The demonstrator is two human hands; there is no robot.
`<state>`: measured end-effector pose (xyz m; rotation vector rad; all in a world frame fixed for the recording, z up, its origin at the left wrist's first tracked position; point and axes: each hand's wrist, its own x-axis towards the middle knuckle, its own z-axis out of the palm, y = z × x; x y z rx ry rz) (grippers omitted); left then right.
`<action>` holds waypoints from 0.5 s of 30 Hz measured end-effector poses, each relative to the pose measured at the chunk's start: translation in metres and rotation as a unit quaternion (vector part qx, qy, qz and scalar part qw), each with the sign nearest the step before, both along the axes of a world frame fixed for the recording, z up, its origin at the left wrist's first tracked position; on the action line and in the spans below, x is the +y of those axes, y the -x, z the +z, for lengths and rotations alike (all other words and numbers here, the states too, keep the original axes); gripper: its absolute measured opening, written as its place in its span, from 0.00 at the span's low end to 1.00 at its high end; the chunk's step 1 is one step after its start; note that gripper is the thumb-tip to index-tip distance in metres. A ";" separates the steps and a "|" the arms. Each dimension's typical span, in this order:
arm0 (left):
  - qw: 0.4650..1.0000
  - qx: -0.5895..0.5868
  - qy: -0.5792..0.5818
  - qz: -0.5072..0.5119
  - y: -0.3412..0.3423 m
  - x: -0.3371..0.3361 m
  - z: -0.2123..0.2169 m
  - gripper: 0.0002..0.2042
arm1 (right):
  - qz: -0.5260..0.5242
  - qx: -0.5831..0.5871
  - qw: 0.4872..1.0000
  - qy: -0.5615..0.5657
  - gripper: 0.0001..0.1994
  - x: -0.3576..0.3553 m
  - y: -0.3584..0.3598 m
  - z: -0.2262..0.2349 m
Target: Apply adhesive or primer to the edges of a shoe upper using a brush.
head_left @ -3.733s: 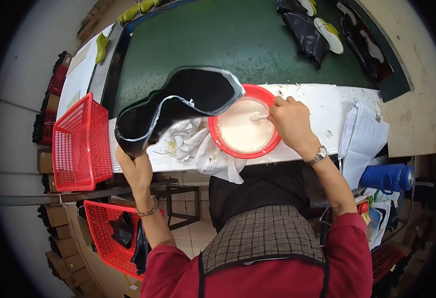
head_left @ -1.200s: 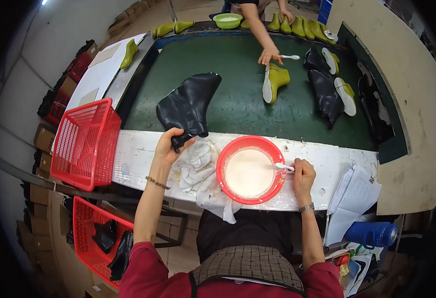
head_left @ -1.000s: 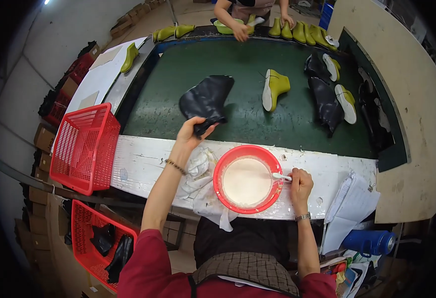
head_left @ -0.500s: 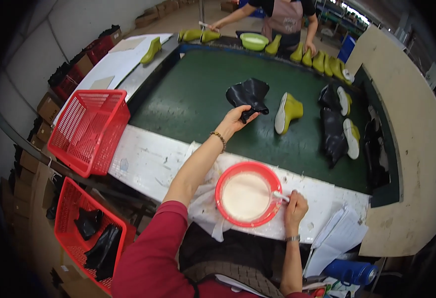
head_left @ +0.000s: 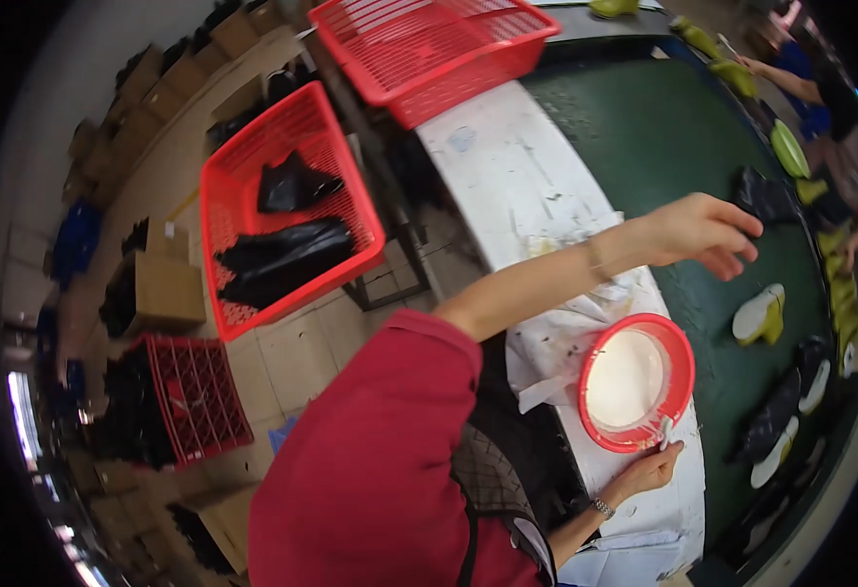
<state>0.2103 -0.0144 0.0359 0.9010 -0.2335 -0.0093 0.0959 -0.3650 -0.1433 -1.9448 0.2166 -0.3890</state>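
My left hand (head_left: 707, 235) is stretched out over the green belt, fingers apart and holding nothing. Just beyond its fingertips a black shoe upper (head_left: 766, 196) lies on the belt. Closed around the white handle of a brush (head_left: 665, 430), my right hand (head_left: 649, 472) rests beside a red bowl (head_left: 688, 367). The brush head is hidden at the bowl's rim. Creamy white liquid (head_left: 626, 380) fills much of the bowl. A yellow-green shoe last with a white sole (head_left: 760, 315) lies on the belt to the right of my left hand.
A red basket (head_left: 370, 220) with black uppers (head_left: 292, 249) stands at my left, and another red basket (head_left: 409, 98) sits on the white table (head_left: 507, 157). Beyond the green belt (head_left: 634, 137) a co-worker's arm (head_left: 791, 83) reaches towards several yellow-green lasts. Boxes stand on the floor.
My left hand has let go of the black upper, which now lies on the belt. The view has swung left, towards the baskets. My right hand still holds the brush by the bowl.
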 end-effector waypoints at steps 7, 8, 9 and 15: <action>0.694 0.126 -0.402 0.584 0.291 0.194 -0.002 0.11 | -0.012 -0.054 0.996 0.066 0.24 0.003 -0.001 -0.007; 0.564 0.124 -0.553 0.601 0.329 0.239 -0.021 0.13 | -0.017 -0.037 0.997 0.064 0.24 -0.001 -0.001 -0.008; 0.437 0.234 -0.668 0.556 0.364 0.273 -0.031 0.17 | -0.024 -0.018 0.998 0.063 0.24 -0.004 0.000 -0.009; 0.302 0.400 -0.832 0.238 0.446 0.373 -0.149 0.47 | 0.006 0.012 1.000 0.024 0.23 -0.008 0.009 -0.006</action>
